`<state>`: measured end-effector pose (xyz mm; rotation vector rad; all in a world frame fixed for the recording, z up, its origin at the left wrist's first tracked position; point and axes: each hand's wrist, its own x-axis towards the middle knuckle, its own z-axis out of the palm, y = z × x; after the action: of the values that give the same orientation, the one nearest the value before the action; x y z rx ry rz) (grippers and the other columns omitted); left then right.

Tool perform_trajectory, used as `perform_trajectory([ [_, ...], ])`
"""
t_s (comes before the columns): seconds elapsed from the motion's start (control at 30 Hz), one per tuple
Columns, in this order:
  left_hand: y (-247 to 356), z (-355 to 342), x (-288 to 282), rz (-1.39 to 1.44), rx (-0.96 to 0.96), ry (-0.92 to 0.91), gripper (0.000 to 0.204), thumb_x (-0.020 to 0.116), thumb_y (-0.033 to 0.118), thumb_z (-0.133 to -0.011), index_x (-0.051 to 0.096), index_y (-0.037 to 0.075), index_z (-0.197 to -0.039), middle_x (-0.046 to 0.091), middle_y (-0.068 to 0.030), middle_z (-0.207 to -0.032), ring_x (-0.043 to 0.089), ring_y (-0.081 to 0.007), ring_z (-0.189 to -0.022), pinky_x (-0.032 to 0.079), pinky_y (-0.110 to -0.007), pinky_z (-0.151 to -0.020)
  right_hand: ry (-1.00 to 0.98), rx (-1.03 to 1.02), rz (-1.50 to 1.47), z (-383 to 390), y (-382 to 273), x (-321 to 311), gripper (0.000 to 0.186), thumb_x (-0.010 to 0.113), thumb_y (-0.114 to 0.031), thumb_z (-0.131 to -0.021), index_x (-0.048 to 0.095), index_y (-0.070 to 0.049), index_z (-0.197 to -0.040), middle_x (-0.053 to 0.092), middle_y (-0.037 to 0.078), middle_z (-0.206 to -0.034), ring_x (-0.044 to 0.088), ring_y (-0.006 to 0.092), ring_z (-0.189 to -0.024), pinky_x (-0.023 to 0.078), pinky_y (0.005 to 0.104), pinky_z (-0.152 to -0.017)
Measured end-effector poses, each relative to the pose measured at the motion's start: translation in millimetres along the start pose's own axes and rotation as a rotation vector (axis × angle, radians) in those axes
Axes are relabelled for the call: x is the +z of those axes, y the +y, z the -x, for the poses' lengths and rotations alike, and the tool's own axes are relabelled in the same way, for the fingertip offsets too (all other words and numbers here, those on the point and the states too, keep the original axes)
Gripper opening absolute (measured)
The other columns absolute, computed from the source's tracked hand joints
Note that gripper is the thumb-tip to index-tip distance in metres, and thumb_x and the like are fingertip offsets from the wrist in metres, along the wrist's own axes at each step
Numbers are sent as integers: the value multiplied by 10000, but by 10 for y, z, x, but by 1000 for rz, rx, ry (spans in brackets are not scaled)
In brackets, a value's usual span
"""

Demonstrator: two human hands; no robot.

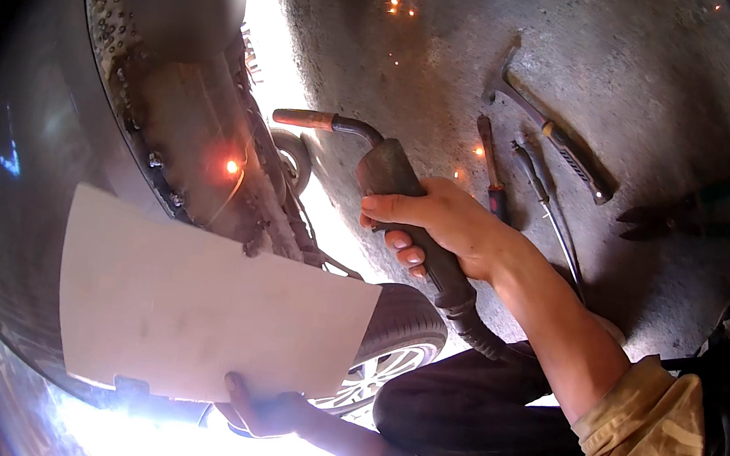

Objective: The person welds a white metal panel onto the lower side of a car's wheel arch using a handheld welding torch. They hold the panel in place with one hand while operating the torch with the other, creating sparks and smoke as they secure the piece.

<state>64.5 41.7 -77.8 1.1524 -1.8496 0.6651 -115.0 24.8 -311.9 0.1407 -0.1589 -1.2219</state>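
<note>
My right hand [446, 224] is wrapped round the black handle of a welding torch [389, 172]. The torch's bent neck and copper-coloured nozzle point left, a short way off the car's metal panel [189, 109]. On that panel a small spot [232, 166] glows orange-red, and rows of weld marks line its edge. Down at the lower left, my left hand [263, 410] grips the bottom edge of a plain pale sheet [212, 305], thumb on the near face, other fingers partly hidden. The sheet covers part of the grey car body [15, 215].
On the concrete floor [602, 48] lie a hammer [544, 122], a screwdriver [489, 166], a slim tool with a cable [533, 171] and green-handled shears [701, 199]. Sparks [395, 2] glow there. A car wheel [392, 348] stands beside my knee [470, 411]. Bright glare fills the lower left.
</note>
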Motion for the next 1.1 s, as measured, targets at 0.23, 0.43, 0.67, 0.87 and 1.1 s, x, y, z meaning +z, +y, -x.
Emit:
perform_trajectory([
  [0.23,48,17,-33,220,-71,-29,403,677,184,-803,615,-49,-1126,569,-176,-1075,610,-278,-916,576,-395,-687,-18,-30,39,31,-96,54,272,714,-263,-863,608,-15,-902,472,-4,-604,428,91,-458,358,255,-423],
  [0.43,353,123,221,-386,-142,-648,326,583,183,-874,626,-75,-1070,671,-180,-1010,639,-258,-906,511,-392,-759,27,-83,18,46,-149,-39,277,737,-256,-843,603,-19,-889,477,1,-602,437,94,-458,353,253,-424],
  [0.67,33,4,-18,-438,-186,-1027,300,643,148,-842,623,-55,-1062,681,-222,-834,671,-322,-777,493,-401,-738,49,-110,77,-34,-247,-16,310,751,-276,-832,608,-11,-907,475,-6,-596,435,88,-457,350,246,-427],
  [0.87,53,67,-49,-760,-208,-1319,226,642,159,-858,637,4,-1022,673,-217,-841,676,-340,-771,494,-405,-718,82,-88,65,-86,-248,-74,337,754,-293,-828,610,5,-890,472,-11,-581,422,79,-444,348,238,-415],
  [1.1,17,316,58,-438,-224,-982,258,637,174,-876,625,-31,-1032,684,-204,-896,670,-318,-785,497,-402,-712,49,-61,35,-162,-129,-212,308,755,-282,-825,621,-6,-848,493,-7,-576,460,85,-442,365,240,-413],
])
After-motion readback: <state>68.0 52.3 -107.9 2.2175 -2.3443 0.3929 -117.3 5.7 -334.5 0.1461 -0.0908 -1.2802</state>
